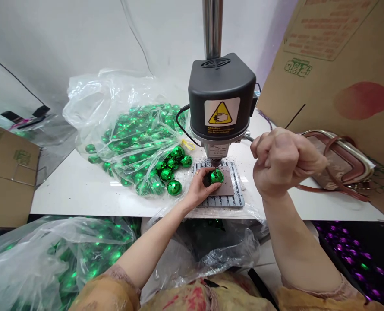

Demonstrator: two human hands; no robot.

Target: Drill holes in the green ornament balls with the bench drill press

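Note:
A shiny green faceted ball (pixel 217 176) sits under the chuck of a small black bench drill press (pixel 222 95). My left hand (pixel 202 186) pinches this ball from its left side and steadies it on a flat brownish pad (pixel 229 186) over the slotted metal base (pixel 239 201). Wrapped in a fist around the press's feed handle (pixel 248 137) is my right hand (pixel 281 162), raised to the right of the machine. Most of that handle is hidden by my fingers. Dark shavings lie scattered about the base.
Left of the press, a clear plastic bag (pixel 95 97) spills several green balls (pixel 174 187) onto the white table (pixel 78 203). A brown handbag (pixel 344 160) and a cardboard box (pixel 334 65) stand right. Below are another bag of green balls (pixel 91 255) and purple balls (pixel 347 252).

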